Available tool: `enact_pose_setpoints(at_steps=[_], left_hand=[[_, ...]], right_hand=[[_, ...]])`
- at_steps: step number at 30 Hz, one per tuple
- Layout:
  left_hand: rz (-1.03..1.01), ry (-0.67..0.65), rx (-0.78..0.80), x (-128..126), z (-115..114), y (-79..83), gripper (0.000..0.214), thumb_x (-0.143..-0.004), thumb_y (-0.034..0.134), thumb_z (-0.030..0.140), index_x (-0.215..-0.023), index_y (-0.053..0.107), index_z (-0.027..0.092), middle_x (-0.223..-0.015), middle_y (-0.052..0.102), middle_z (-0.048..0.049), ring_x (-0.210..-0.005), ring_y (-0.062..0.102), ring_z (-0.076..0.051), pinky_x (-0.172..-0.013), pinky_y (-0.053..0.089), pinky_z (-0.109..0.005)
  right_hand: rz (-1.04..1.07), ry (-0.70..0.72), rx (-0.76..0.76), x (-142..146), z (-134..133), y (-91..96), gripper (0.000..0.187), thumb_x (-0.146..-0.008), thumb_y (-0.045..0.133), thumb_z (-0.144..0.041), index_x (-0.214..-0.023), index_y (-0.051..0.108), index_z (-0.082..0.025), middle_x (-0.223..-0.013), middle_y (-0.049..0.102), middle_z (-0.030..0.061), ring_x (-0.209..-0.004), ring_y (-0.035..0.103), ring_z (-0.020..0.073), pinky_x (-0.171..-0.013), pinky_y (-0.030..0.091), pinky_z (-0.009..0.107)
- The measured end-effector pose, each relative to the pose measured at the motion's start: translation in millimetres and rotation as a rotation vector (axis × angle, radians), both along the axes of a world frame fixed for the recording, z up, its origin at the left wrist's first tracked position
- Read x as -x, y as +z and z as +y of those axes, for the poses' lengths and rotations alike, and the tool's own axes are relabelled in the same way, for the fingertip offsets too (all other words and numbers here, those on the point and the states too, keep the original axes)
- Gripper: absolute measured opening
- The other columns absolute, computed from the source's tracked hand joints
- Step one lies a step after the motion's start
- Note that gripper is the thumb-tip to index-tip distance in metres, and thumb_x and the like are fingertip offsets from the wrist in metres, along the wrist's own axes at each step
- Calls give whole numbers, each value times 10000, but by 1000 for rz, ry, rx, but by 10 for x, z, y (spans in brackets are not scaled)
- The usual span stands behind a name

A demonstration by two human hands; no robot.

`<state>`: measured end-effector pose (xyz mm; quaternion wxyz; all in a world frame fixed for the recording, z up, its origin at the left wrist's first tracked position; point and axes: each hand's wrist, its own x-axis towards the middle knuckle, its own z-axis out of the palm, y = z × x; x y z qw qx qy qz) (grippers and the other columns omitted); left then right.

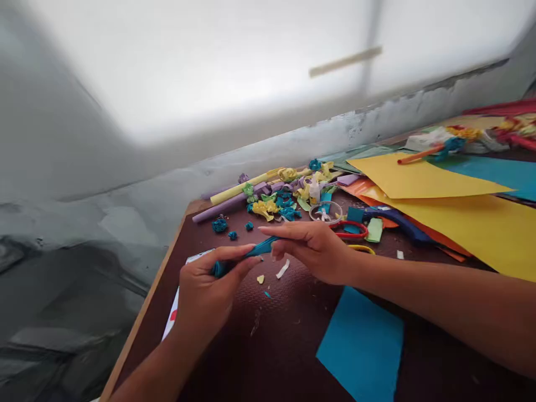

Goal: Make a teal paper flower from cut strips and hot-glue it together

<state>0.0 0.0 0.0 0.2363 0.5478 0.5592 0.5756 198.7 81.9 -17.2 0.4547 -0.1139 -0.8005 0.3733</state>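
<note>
The teal paper strip (260, 249) hangs just above the desk (285, 335), apparently mid-twist. The left hand (205, 290) has its grip pinching the bunched end, and the right hand (312, 248) pinches the other. Tightening it likely calls for firm pinches turned opposite ways.

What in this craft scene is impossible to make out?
Head view only.
The teal paper strip: its rolled end is buried in the left hand.
The red scissors: blades hidden behind the right hand.
The craft pile, far right: blurred, cut by the edge.
The blue sheet: runs off the bottom edge.
</note>
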Motion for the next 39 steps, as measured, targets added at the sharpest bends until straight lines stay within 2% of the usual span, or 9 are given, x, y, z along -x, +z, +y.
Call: enact_pose_setpoints(at_steps=[6, 10, 16, 19, 22, 24, 30, 35, 39], left_hand=[[-76, -19, 7, 37, 15, -46, 163, -693, 899, 336, -781, 819, 224, -716, 765, -10, -656, 633, -145, -578, 471, -248], [126, -12, 44, 49, 10, -36, 148, -753, 853, 360, -775, 800, 224, -706, 753, 2, -638, 606, -138, -598, 461, -256], [346, -68, 84, 87, 28, -64, 115, -821, 771, 340, -809, 778, 225, -852, 796, -10, -802, 707, -198, -727, 537, -293], [435, 2, 94, 175, 73, -59, 147, -839, 747, 373, -812, 772, 230, -827, 788, -11, -792, 711, -215, -725, 539, -312], [568, 69, 97, 331, 149, -24, 229, -874, 710, 382, -1046, 786, 252, -1023, 807, -30, -973, 729, -258, -862, 540, -352], [683, 11, 108, 432, 203, -10, 283, -905, 652, 334, -1150, 763, 247, -1153, 785, -49, -1108, 706, -279, -974, 510, -385], [913, -135, 80, 480, 322, -86, 224, -952, 528, 275, -978, 744, 221, -1124, 738, -68, -1046, 704, -266, -931, 519, -389], [944, -149, 109, 466, 383, -123, 236, -954, 528, 284, -990, 753, 221, -1067, 753, -69, -996, 719, -269, -920, 524, -394], [877, -78, 125, 474, 310, -9, 243, -955, 542, 324, -1011, 755, 221, -1077, 779, -70, -1025, 715, -275, -921, 522, -393]], right_hand=[[5, -25, -52, 10, -30, 5, 321, -977, 659, -182, -1292, 721, -172, -855, 735, 33, -781, 685, 130, -713, 555, 243], [-53, -52, -44, -2, -15, -13, 274, -998, 605, -173, -1226, 755, -175, -867, 758, 46, -813, 706, 147, -736, 563, 261], [-229, -67, -17, 0, -15, -28, 262, -988, 623, -211, -1214, 757, -218, -982, 805, 34, -874, 747, 165, -781, 559, 273], [-265, -198, -31, 21, 37, -11, 326, -969, 682, -299, -1288, 709, -239, -1133, 791, 41, -1035, 734, 207, -907, 544, 320], [-477, -378, -208, 63, 136, -16, 371, -953, 710, -336, -1296, 700, -194, -1233, 753, 93, -1174, 666, 279, -1034, 467, 418], [-652, -445, -291, 98, 189, -36, 330, -930, 736, -339, -1224, 741, -188, -1208, 753, 109, -1160, 650, 313, -1007, 448, 446], [-762, -452, -306, 170, 183, -78, 120, -897, 763, -296, -970, 795, -207, -1031, 761, 92, -1001, 653, 277, -838, 422, 376], [-755, -439, -324, 153, 156, -59, 72, -891, 761, -264, -923, 780, -203, -1015, 754, 85, -978, 644, 265, -816, 398, 361], [-713, -444, -344, 118, 124, -21, 78, -919, 736, -276, -932, 759, -202, -1035, 750, 82, -999, 645, 260, -859, 407, 364]])
